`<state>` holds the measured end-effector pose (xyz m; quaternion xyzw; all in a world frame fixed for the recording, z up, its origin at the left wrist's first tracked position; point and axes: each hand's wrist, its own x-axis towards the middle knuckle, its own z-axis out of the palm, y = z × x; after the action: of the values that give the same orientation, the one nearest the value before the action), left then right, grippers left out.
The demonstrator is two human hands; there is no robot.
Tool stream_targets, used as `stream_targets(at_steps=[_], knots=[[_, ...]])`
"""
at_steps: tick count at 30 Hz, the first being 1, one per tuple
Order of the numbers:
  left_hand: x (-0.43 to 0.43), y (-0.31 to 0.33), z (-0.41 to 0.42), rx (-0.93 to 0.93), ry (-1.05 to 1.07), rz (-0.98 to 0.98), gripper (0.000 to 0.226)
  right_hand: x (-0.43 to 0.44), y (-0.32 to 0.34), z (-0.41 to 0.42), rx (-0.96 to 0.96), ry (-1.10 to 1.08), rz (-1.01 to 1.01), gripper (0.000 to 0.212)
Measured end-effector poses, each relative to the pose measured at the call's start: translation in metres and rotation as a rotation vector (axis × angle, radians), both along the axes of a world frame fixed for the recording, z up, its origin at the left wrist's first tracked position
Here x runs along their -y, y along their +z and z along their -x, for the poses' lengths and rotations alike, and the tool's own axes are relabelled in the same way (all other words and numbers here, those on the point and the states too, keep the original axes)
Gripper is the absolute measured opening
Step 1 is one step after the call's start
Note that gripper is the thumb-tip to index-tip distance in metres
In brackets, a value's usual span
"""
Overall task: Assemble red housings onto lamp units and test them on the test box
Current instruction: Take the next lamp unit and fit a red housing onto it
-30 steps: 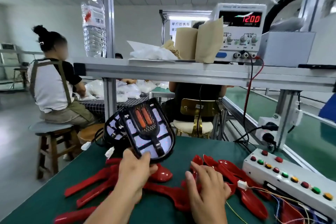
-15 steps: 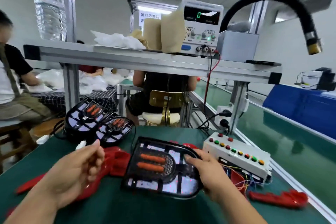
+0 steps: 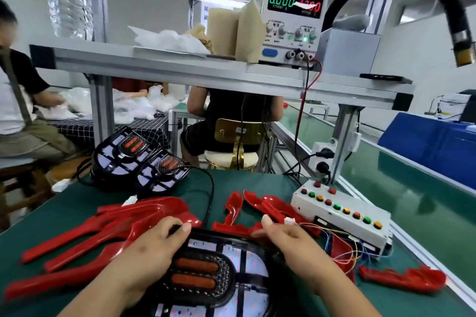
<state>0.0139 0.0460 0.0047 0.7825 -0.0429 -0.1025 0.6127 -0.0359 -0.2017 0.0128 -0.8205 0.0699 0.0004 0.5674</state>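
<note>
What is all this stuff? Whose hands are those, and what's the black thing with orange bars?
The camera sits on a worker's head, so you look down at that person's own hands. The left hand and right hand both grip a black lamp unit at the green table. The red housings scattered around it are covers that go onto lamps. Two more lamp units wait at the back. The white test box with coloured buttons checks that lamps light.
</note>
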Motion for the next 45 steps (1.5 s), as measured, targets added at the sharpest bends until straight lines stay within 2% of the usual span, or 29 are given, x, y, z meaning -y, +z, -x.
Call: stream_targets(at_steps=[1, 3, 4, 5, 7, 8, 11, 13, 15, 17, 19, 21, 23, 24, 26, 29, 31, 35, 41, 45], knots=[[0.002, -0.001, -0.001, 0.010, 0.022, 0.017, 0.024, 0.002, 0.004, -0.007, 0.055, -0.077, 0.065, 0.054], [0.008, -0.002, 0.000, -0.011, 0.056, 0.084, 0.022, 0.003, 0.009, -0.026, 0.170, -0.123, 0.297, 0.029], [0.011, -0.002, 0.000, -0.016, 0.069, 0.096, 0.024, 0.001, 0.014, -0.035, 0.175, -0.068, 0.448, 0.014], [0.011, -0.005, -0.001, -0.011, 0.071, 0.096, 0.026, -0.001, 0.018, -0.046, 0.132, 0.010, 0.626, 0.011], [0.011, -0.010, -0.007, -0.023, 0.113, 0.154, 0.027, -0.002, 0.022, -0.063, -0.013, 0.160, 0.971, 0.023], [0.010, -0.011, -0.008, -0.030, 0.114, 0.187, 0.026, -0.001, 0.022, -0.068, -0.075, 0.197, 1.078, 0.025], [0.009, -0.014, -0.011, -0.079, 0.066, 0.255, 0.025, 0.005, 0.012, -0.072, -0.052, 0.185, 1.209, 0.030], [0.011, -0.013, -0.010, -0.116, 0.037, 0.329, 0.023, 0.009, 0.004, -0.068, 0.048, 0.152, 1.143, 0.022], [0.012, -0.014, -0.012, -0.127, 0.037, 0.368, 0.023, 0.014, 0.000, -0.064, 0.173, 0.058, 0.992, 0.018], [0.012, -0.015, -0.014, -0.103, 0.050, 0.378, 0.024, 0.018, 0.004, -0.057, 0.274, -0.092, 0.773, 0.012], [0.012, -0.015, -0.015, -0.080, 0.063, 0.363, 0.025, 0.021, 0.012, -0.046, 0.346, -0.203, 0.455, 0.003], [0.011, -0.014, -0.016, -0.092, 0.046, 0.369, 0.026, 0.020, 0.020, -0.031, 0.337, -0.112, 0.091, 0.003], [0.010, -0.013, -0.019, -0.099, 0.003, 0.399, 0.023, 0.018, 0.019, -0.019, 0.301, 0.097, -0.235, 0.018], [0.009, -0.013, -0.020, -0.086, -0.018, 0.412, 0.021, 0.017, 0.016, -0.013, 0.281, 0.165, -0.356, 0.026], [0.006, -0.017, -0.024, -0.048, -0.009, 0.422, 0.022, 0.013, 0.008, -0.007, 0.251, 0.187, -0.453, 0.031], [0.006, -0.022, -0.026, -0.046, 0.000, 0.463, 0.024, 0.008, -0.001, -0.007, 0.240, 0.106, -0.443, 0.026], [0.009, -0.025, -0.027, -0.056, 0.010, 0.490, 0.025, 0.004, -0.002, -0.008, 0.313, 0.105, -0.386, 0.022], [0.010, -0.029, -0.030, 0.016, 0.045, 0.466, 0.032, -0.009, -0.006, -0.009, 0.416, 0.127, -0.067, 0.007], [0.011, -0.027, -0.027, 0.133, 0.016, 0.342, 0.037, -0.015, -0.009, -0.010, 0.410, 0.060, 0.088, 0.009], [0.012, -0.023, -0.022, 0.200, -0.006, 0.328, 0.037, -0.020, -0.009, -0.010, 0.441, -0.050, 0.364, 0.018]])
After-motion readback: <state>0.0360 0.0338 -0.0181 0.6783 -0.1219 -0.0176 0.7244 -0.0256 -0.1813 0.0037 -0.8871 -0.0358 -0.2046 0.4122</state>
